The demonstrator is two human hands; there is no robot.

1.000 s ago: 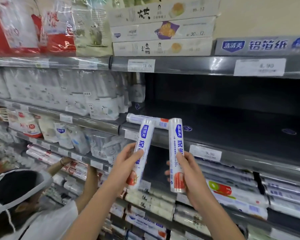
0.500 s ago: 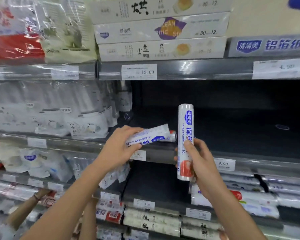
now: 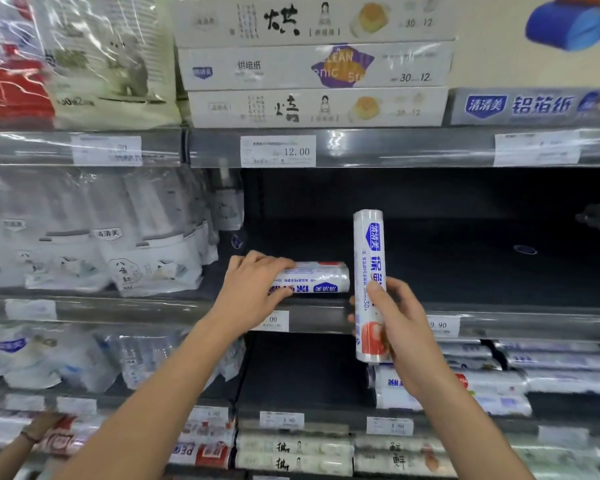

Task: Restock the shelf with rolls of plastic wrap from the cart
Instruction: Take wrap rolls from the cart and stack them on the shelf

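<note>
My left hand [image 3: 257,289] grips a white plastic wrap roll [image 3: 312,280] with blue print, lying sideways at the front left of a dark, mostly bare shelf [image 3: 465,258]. Its fingers curl over the roll's left end. My right hand [image 3: 395,327] holds a second plastic wrap roll [image 3: 370,271] upright in front of the shelf edge, thumb across its middle, the red-printed end down. The upright roll stands just right of the lying roll's end. The cart is out of view.
Flat boxes of baking paper [image 3: 312,67] are stacked on the shelf above. Bagged goods [image 3: 94,237] fill the left bay. More wrap rolls [image 3: 499,379] lie on the shelf below at the right. Another person's hand [image 3: 39,431] reaches in at the bottom left.
My left hand turned its roll from upright to sideways and brought it down onto the shelf's front left. My right hand kept its roll upright. The view rose towards the shelf.
</note>
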